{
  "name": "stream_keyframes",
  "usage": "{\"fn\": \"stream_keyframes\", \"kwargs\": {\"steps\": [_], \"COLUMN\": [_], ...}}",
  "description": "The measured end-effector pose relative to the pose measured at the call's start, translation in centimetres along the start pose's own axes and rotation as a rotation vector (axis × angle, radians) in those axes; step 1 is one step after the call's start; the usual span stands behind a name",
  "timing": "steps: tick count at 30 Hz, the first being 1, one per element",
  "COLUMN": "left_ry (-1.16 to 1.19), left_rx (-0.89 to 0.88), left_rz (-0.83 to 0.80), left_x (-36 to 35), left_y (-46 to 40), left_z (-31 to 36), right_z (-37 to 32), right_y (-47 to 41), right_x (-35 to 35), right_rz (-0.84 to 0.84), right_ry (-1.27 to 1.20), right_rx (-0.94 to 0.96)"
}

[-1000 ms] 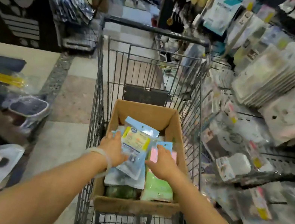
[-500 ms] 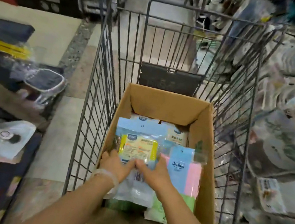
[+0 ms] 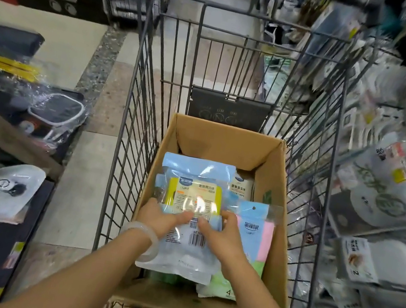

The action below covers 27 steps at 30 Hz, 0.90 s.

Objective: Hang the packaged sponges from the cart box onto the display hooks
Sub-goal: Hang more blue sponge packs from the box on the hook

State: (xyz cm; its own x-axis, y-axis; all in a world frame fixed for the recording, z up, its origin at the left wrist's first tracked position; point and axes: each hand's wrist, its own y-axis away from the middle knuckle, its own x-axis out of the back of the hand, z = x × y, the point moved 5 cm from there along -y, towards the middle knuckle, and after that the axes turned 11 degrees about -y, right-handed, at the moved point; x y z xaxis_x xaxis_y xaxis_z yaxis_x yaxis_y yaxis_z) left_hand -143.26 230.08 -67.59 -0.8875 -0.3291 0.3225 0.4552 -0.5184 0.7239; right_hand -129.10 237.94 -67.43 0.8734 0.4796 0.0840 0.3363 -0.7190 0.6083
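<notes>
Shop aisle flooring shows through a wire cart [image 3: 137, 120] flanked by hanging packaged goods [image 3: 383, 202] on the right. Inside the cart sits a cardboard box [image 3: 274, 172] of packaged sponges. Both hands reach into it: the left hand [image 3: 159, 216] and right hand [image 3: 220, 231] grip the top sponge pack [image 3: 193, 195], blue-edged with a yellow label, at its lower middle. Beside it lies a pink and green pack [image 3: 255, 233].

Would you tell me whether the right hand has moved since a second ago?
Yes. The right hand has shifted left, off the pink pack by the box wall and onto the yellow sponge pack, meeting the left hand.
</notes>
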Motion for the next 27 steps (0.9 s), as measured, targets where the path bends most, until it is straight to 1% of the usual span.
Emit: {"fn": "stream_keyframes", "kwargs": {"steps": [2,6,10,12,14,18,23,27], "left_ry": [0.008,0.06,0.02,0.018,0.01,-0.053,-0.059,-0.043], "left_rx": [-0.055,-0.226,-0.418,-0.485,-0.555,-0.732,-0.848,-0.96], "left_rz": [-0.003,-0.038,-0.065,-0.083,-0.142,-0.27,-0.544,-0.709], "left_x": [0.9,2.6,3.4,3.2,2.2,-1.6,-7.8,-12.6], "left_y": [1.5,5.6,11.4,14.4,17.4,24.4,34.3,43.4], "left_z": [1.2,4.3,7.2,8.2,9.0,11.1,12.6,12.5], "right_z": [-1.1,-3.8,-6.4,-7.3,-7.8,-8.0,-7.3,-6.3], "right_y": [1.4,5.0,10.5,14.1,17.9,26.5,38.9,49.6], "right_x": [0.2,0.6,1.9,2.9,4.6,9.7,16.4,21.0], "right_rz": [0.003,0.047,0.113,0.162,0.253,0.504,0.757,0.912], "right_ry": [-0.062,-0.168,-0.218,-0.194,-0.168,-0.234,-0.324,-0.384], "right_rx": [0.04,0.159,0.283,0.336,0.381,0.45,0.552,0.626]}}
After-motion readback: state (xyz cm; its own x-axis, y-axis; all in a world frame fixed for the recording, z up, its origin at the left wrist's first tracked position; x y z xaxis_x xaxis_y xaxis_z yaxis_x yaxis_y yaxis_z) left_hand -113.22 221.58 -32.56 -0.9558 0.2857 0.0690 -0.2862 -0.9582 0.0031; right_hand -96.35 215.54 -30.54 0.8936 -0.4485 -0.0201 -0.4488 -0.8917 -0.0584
